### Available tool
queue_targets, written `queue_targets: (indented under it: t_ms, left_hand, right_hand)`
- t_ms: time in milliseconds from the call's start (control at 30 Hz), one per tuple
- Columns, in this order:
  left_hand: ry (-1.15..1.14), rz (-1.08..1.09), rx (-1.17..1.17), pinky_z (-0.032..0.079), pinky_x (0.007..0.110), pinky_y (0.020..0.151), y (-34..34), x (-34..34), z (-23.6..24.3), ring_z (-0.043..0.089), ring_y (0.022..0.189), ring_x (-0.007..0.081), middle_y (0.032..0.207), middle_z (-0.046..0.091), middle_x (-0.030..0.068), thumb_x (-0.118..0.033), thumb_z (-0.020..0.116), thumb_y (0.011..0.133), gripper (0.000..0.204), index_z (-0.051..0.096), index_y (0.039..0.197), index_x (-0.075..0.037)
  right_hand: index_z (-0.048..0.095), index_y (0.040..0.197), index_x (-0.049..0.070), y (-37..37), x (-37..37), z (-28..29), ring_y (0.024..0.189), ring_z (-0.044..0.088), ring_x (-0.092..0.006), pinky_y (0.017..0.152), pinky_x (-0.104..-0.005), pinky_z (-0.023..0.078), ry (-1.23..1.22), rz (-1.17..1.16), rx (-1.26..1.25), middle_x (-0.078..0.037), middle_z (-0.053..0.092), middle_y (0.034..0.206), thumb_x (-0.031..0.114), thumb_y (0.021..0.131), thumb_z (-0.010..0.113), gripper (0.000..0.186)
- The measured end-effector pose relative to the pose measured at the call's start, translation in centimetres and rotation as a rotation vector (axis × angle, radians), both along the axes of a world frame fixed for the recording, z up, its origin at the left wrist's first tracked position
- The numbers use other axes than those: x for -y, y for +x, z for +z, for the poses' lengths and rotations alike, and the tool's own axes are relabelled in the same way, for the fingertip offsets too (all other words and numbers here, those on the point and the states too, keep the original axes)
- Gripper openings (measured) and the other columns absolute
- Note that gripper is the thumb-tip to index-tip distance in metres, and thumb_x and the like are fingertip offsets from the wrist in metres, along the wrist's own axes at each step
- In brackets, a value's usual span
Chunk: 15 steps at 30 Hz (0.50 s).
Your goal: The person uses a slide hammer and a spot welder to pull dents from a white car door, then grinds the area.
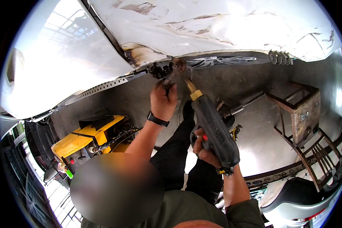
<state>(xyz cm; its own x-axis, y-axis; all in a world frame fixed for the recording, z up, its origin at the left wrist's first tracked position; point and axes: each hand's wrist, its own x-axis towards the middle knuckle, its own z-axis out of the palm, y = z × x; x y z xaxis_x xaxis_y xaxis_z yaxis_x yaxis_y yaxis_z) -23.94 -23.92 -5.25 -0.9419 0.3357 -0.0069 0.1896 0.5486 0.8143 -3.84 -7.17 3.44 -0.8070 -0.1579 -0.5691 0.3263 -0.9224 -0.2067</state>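
Observation:
A white car body panel [201, 26] with scorched, sanded patches fills the top of the view. My left hand [163, 100] reaches up to its burnt lower edge [167, 70] and pinches a small dark metal piece there. My right hand [206, 150] grips a black pistol-shaped welding gun [216, 131] with a brass tip [191, 86] that points up at the same spot, just right of my left fingers. A black watch sits on my left wrist.
A yellow and black machine [91, 138] stands on the floor at lower left. A rusty metal stand [302, 114] is at right. Several metal washers [279, 57] stick to the panel edge at upper right. My dark-trousered legs are below.

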Motion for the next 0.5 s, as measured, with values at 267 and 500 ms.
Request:
queue_targets:
  t_ms: [267,500]
  left_hand:
    - [0.110,0.052,0.061,0.049,0.045,0.065,0.4,-0.7,-0.3,0.065,0.077,0.0427,0.082,0.066,0.0201,-0.020,0.064,0.097,0.020,0.067,0.095,0.000]
    - [0.240,0.339,0.514,0.049,0.030,0.064,1.1,-1.5,-0.8,0.064,0.075,0.0142,0.081,0.064,0.0065,-0.015,0.072,0.097,0.019,0.061,0.091,0.000]
  right_hand:
    - [0.066,0.123,0.003,-1.1,-0.9,3.9,0.090,0.071,-0.0158,0.076,-0.0330,0.059,0.160,0.149,-0.203,-0.006,0.071,0.098,0.019,0.078,0.088,0.052]
    - [0.063,0.122,0.008,-4.2,-0.8,4.5,0.080,0.069,-0.0130,0.076,-0.0301,0.056,0.335,0.349,-0.297,-0.002,0.070,0.087,0.008,0.069,0.091,0.059]
